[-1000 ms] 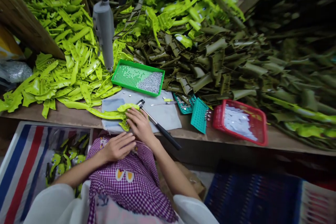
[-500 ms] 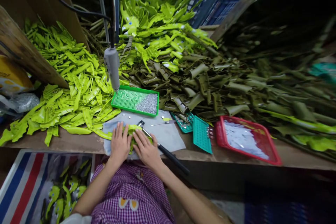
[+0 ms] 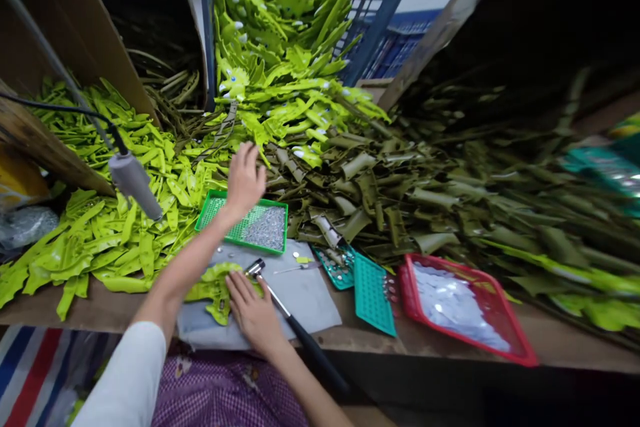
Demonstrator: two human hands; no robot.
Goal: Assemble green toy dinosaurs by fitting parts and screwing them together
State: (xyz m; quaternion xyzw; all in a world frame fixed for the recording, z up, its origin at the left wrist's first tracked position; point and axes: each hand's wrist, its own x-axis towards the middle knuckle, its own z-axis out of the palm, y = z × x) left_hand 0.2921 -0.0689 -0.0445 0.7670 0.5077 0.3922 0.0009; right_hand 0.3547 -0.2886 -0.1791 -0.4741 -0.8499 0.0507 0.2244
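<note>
My left hand (image 3: pixel 246 180) is raised over the far edge of the green tray (image 3: pixel 287 227), fingers loosely apart and with nothing visible in them. Small shiny metal pieces (image 3: pixel 270 228) lie heaped in the tray's right part. My right hand (image 3: pixel 253 310) rests flat on a lime-green plastic piece (image 3: pixel 217 288) shaped like a creature's part, covering its right end. Close beside those fingers, a hammer (image 3: pixel 283 307) lies slanting, its metal head on the grey cloth (image 3: pixel 315 307) and its black handle beyond the bench's front edge.
A grey powered driver (image 3: pixel 135 183) hangs at left over lime-green parts (image 3: pixel 165 193). Dark olive curved pieces (image 3: pixel 360 197) spread behind and right. A teal tray (image 3: pixel 373 297) and a red basket (image 3: pixel 520 347) of whitish pieces stand at the right. A blue crate (image 3: pixel 380 27) is behind.
My left hand has left the lime-green piece and reached forward over the green tray. My right hand stays on the piece. The hanging driver appears farther left and tilted.
</note>
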